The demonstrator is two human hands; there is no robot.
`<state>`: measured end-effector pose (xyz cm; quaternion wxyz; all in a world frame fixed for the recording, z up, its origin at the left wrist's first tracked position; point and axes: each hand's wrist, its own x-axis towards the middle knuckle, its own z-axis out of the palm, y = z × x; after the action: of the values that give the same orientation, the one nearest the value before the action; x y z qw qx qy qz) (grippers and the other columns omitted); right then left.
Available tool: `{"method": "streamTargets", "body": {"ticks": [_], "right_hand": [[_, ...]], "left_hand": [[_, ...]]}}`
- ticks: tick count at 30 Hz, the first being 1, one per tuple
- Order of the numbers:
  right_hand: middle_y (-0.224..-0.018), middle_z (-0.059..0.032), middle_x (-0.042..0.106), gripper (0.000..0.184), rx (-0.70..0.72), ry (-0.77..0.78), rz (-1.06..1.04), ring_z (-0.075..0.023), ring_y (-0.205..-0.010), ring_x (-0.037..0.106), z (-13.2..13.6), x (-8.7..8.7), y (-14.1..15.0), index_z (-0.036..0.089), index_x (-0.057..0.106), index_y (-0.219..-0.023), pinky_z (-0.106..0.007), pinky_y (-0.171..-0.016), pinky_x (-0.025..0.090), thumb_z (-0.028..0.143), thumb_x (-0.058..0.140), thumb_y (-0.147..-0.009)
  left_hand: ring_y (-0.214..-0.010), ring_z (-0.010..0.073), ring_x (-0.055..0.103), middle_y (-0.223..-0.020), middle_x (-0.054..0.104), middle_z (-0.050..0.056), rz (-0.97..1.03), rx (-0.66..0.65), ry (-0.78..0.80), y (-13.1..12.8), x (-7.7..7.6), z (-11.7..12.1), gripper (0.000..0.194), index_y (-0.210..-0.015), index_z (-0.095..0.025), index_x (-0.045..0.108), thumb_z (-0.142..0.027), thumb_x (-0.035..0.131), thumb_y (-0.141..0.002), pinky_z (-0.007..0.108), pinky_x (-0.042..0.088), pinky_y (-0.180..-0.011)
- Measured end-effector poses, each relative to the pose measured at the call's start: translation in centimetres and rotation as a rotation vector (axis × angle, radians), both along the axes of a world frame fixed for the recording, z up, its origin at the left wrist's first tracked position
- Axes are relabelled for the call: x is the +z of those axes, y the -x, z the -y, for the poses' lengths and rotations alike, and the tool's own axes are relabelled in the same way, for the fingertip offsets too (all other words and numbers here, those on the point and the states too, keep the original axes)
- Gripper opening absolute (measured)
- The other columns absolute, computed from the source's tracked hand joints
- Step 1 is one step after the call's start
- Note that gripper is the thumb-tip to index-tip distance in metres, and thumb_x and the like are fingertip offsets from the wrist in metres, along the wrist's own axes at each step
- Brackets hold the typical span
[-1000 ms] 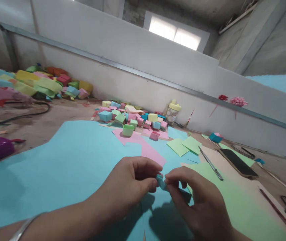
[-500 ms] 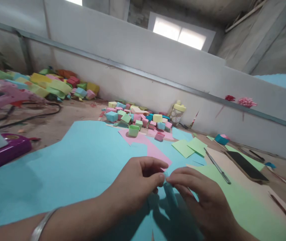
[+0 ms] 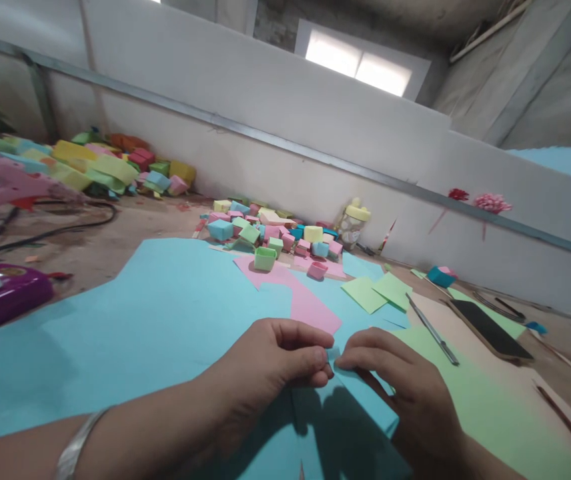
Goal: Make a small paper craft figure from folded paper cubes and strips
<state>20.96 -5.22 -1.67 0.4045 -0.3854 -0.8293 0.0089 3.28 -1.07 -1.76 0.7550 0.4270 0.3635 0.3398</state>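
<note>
Between thumb and fingers, my left hand (image 3: pixel 270 363) pinches the far end of a small folded piece of blue paper (image 3: pixel 368 401). My right hand (image 3: pixel 410 387) grips the same piece from the right, its fingertips close to the left ones and the palm partly hiding the paper. The piece slants toward me, with a fold showing at its lower right end. Beneath both hands spreads a large light-blue paper sheet (image 3: pixel 180 307), darkened by their shadows. Just beyond the fingertips lies a pink paper piece (image 3: pixel 310 310).
Small colored paper boxes (image 3: pixel 270 233) are heaped at the back, beside a yellow-lidded jar (image 3: pixel 353 223). A pen-like metal tool (image 3: pixel 433 330) and a phone (image 3: pixel 488 330) lie on the right. At the left are a pink glue gun (image 3: pixel 10 183) with its cord and a purple device (image 3: pixel 10 297).
The blue paper piece has turned so its near end swings right and its broad side shows. My left fingers have closed more tightly at its far end. The view has shifted slightly.
</note>
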Motion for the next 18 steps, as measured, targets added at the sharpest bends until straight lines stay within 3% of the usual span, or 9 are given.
{"method": "streamTargets", "body": {"ticks": [9,15,18], "right_hand": [[-0.072,-0.0016,0.061,0.006,-0.016,0.402,-0.222,-0.0126,-0.066,0.058,0.1,0.5,0.3,0.018,0.063,-0.075,-0.021,-0.058,0.048,0.014,0.059,-0.077],[-0.085,-0.0057,0.062,0.022,0.031,0.097,0.082,-0.0137,-0.074,0.059,0.0,-0.3,-0.2,0.021,0.063,-0.098,-0.021,-0.065,0.049,0.012,0.055,-0.08],[-0.083,-0.0051,0.063,0.022,-0.058,-0.057,0.019,-0.016,-0.074,0.057,0.3,-1.1,0.3,0.024,0.06,-0.104,-0.025,-0.065,0.048,0.02,0.049,-0.085]], "left_hand": [[-0.053,0.0104,0.056,-0.054,0.064,0.001,0.0,0.0,-0.034,-0.4,-0.1,0.1,0.012,-0.073,-0.012,0.067,-0.014,0.07,-0.062,0.022,0.041,-0.057],[-0.052,0.0112,0.056,-0.053,0.064,0.001,0.056,0.044,0.083,-0.2,-0.3,-0.5,0.019,-0.078,-0.012,0.066,-0.022,0.072,-0.063,0.023,0.039,-0.055],[-0.053,0.0115,0.056,-0.054,0.064,0.002,0.045,0.037,0.062,-0.3,0.0,-0.5,0.02,-0.072,-0.012,0.067,-0.019,0.075,-0.056,0.024,0.041,-0.058]]}}
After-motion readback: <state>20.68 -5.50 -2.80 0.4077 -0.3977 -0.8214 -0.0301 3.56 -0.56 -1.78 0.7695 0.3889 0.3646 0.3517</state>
